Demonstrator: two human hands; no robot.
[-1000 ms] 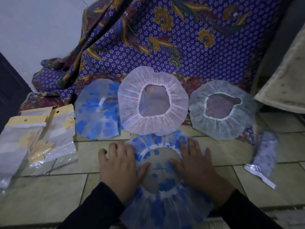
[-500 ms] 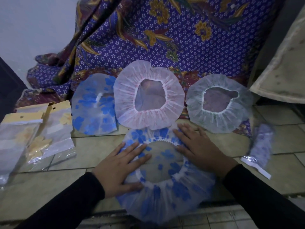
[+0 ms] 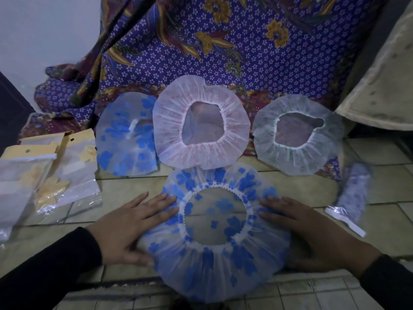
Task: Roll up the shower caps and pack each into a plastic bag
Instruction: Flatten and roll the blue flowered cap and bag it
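Observation:
A clear shower cap with blue flowers (image 3: 214, 262) lies flat on the tiled floor in front of me, its opening facing up. My left hand (image 3: 131, 227) presses its left edge with flat fingers. My right hand (image 3: 306, 231) rests flat on its right edge. Behind it lie three more caps: a folded blue-flowered cap (image 3: 125, 139), a pink-white cap (image 3: 201, 121) and a green-white cap (image 3: 297, 133). A rolled cap packed in a plastic bag (image 3: 353, 193) lies at the right.
Plastic bags with yellow header cards (image 3: 55, 171) lie in a pile at the left. A purple patterned cloth (image 3: 223, 48) hangs behind the caps. A beige cushion (image 3: 384, 81) stands at the far right. A step edge (image 3: 312, 278) runs along the floor near me.
Both hands have slid outward from the cap's opening to its left and right edges, spreading the cap flat.

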